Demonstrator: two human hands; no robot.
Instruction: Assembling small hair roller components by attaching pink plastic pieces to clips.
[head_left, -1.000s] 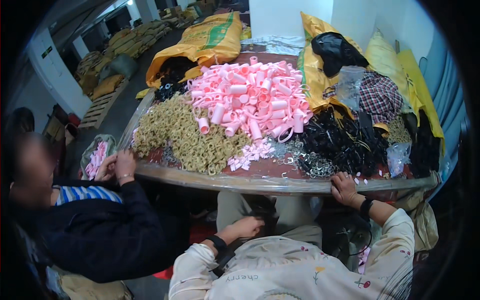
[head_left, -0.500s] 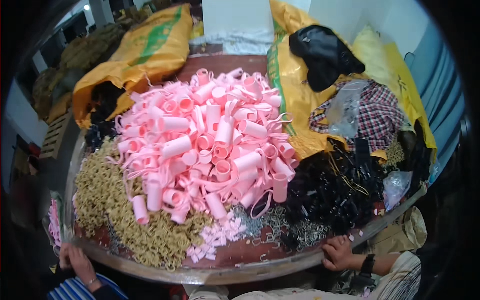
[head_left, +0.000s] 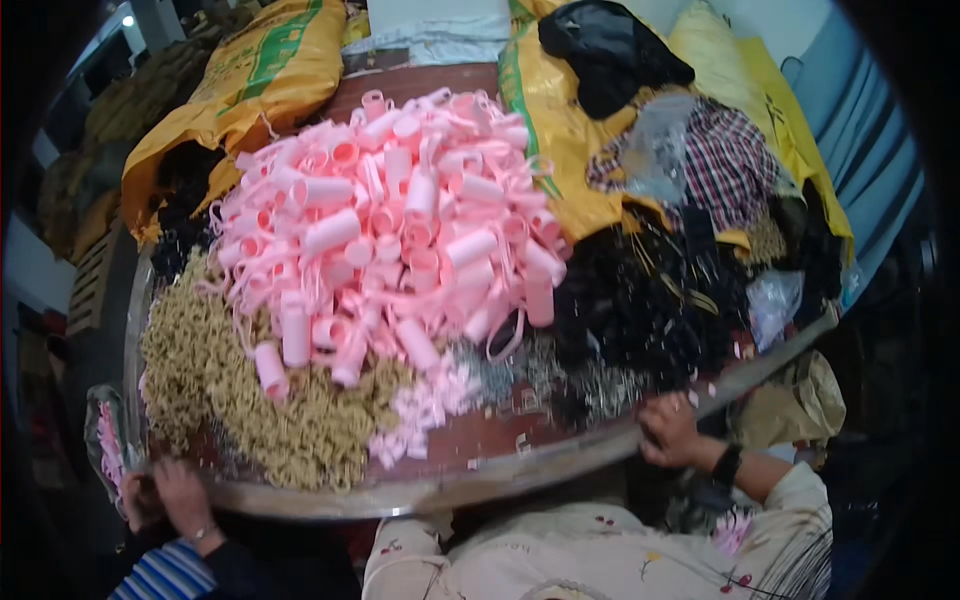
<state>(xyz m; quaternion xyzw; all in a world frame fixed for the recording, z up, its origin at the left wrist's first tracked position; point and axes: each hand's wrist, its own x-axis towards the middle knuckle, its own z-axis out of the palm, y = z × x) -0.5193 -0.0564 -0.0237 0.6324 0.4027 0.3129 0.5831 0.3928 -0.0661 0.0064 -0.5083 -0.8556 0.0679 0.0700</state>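
Note:
My right hand (head_left: 669,430), wearing a black wristwatch, rests at the table's front edge (head_left: 600,440) with its fingers curled over the rim. Nothing loose shows in it. My left hand is out of view. Just beyond my right hand lie small silver wire hooks (head_left: 610,388) and a dark heap of shiny black pieces (head_left: 645,310). To their left, small pale pink bits (head_left: 425,410) are scattered on the red-brown tabletop. Behind them rises a big pile of pink tubes with strap loops (head_left: 400,230).
Small gold-coloured pieces (head_left: 290,430) are heaped at the left front. Orange woven sacks (head_left: 270,65) lie at the back. A checked cloth (head_left: 735,165) and a clear plastic bag (head_left: 775,305) are at the right. Another person's hands (head_left: 185,497) are at the lower left edge.
The view has tilted down, so the table sits higher and more of my clothing shows. My right hand stays on the rim. The other person's hands have shifted slightly.

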